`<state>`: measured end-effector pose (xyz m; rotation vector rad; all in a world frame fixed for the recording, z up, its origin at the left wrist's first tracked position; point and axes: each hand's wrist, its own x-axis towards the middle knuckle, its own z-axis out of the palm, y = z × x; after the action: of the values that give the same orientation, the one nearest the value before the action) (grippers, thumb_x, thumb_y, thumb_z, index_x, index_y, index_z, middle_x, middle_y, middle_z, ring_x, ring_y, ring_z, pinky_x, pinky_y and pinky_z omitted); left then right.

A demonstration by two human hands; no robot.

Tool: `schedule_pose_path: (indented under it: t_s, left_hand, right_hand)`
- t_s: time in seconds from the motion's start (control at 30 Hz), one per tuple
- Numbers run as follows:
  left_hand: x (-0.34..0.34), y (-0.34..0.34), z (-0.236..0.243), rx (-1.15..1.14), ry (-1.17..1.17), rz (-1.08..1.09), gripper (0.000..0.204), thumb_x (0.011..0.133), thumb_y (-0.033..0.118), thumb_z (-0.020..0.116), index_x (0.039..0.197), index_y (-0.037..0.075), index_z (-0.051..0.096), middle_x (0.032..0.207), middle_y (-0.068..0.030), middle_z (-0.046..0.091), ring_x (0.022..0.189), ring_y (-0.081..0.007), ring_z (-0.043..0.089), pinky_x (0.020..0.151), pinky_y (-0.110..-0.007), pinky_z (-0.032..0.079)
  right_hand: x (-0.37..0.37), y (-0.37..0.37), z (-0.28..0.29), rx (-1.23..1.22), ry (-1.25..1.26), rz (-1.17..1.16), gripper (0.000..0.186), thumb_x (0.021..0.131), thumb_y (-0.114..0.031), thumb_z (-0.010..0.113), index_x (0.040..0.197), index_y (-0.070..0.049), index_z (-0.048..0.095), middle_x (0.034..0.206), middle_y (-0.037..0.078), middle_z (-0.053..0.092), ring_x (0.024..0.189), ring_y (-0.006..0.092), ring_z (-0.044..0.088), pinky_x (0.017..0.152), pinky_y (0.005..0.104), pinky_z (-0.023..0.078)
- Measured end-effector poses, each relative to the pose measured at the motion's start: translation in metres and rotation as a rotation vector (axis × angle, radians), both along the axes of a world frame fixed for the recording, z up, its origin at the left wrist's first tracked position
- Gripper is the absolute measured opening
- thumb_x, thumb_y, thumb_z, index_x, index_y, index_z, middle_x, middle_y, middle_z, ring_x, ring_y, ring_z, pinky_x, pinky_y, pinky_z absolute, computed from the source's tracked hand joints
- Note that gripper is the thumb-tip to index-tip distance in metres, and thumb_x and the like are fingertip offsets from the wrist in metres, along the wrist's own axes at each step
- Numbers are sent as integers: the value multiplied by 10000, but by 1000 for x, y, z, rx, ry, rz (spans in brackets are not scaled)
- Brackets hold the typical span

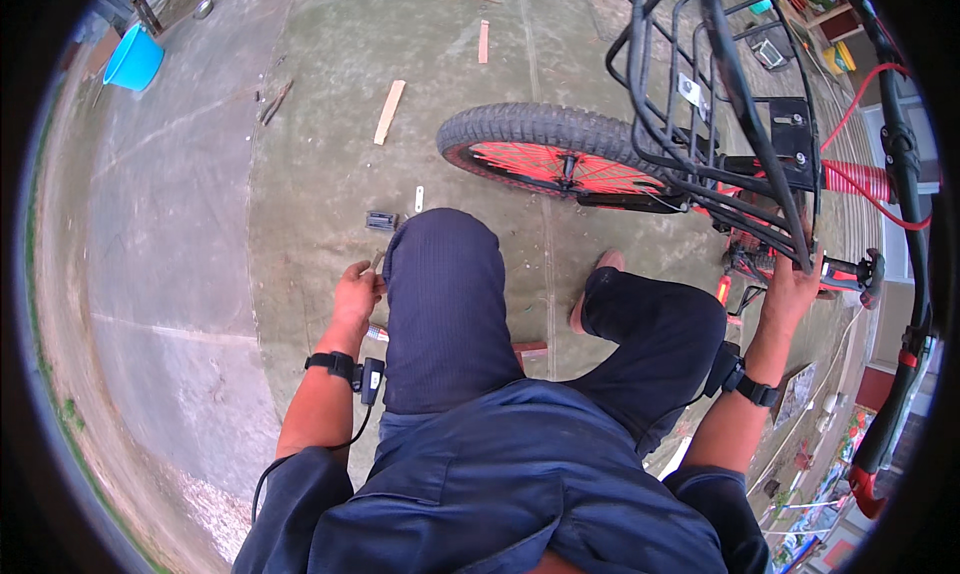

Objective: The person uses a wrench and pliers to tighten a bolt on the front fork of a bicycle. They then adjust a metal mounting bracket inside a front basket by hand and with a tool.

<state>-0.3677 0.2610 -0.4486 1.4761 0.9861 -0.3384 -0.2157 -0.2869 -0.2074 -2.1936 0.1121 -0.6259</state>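
At the right, a bicycle with a knobbly black tyre (540,124) and red spokes stands before me, with a black metal basket (650,84) above the wheel. My right hand (795,289) is closed round a lower bar of that basket. My left hand (356,292) is beside my left knee with its fingers bent. A thin, greyish curved piece (377,261) shows at its fingertips, mostly hidden by the knee. Just below that hand, a small white and red item (377,332) lies partly hidden. Past the knee are a dark grey block-like object (381,220) and a pale strip with holes (419,199).
Two wooden strips (390,112) lie farther out on the concrete, with a dark stick (277,104) to their left. A blue bucket (134,58) stands far left. Between my legs is a reddish block (532,351). The black handlebar (898,184) and red coiled cable (858,181) are at far right.
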Motion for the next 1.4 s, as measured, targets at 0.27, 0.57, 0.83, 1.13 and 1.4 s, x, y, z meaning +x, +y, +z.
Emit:
schedule_pose_path:
  t_s: [0.27,0.57,0.83,1.13,1.4]
  left_hand:
    - [11,-7,-1,30,-9,0,411,939,101,468,1333,-15,469,960,-141,694,816,-212,685,670,-313,504]
    - [-3,-9,-11,-55,-15,54,386,956,83,466,1318,-50,463,971,-177,685,840,-242,697,713,-322,530]
    - [4,0,-23,110,26,-63,347,925,116,507,1254,25,568,805,-83,660,674,-153,616,606,-289,489]
    - [4,-11,-16,-48,-69,81,389,917,147,552,1264,-27,543,1010,-131,676,846,-177,639,721,-300,510]
    - [7,-2,-18,-62,-71,22,412,930,165,537,1293,-30,519,1050,-147,668,903,-197,640,778,-315,509]
  right_hand:
    - [-1,7,-20,244,152,191,295,909,-9,635,1189,57,568,1120,120,641,995,190,635,890,318,517]
    - [5,14,-22,201,212,259,338,910,-24,643,1229,53,564,1144,116,641,1018,179,622,888,309,509]
    - [-4,41,16,107,163,157,270,910,-4,610,1177,32,602,1081,83,646,954,148,611,845,278,496]
    - [7,43,70,249,-235,19,192,958,-84,577,1113,20,621,1096,137,669,977,185,658,849,275,504]
    - [20,56,79,117,-124,40,174,939,-90,604,1083,-8,658,1020,93,694,948,161,656,755,248,491]
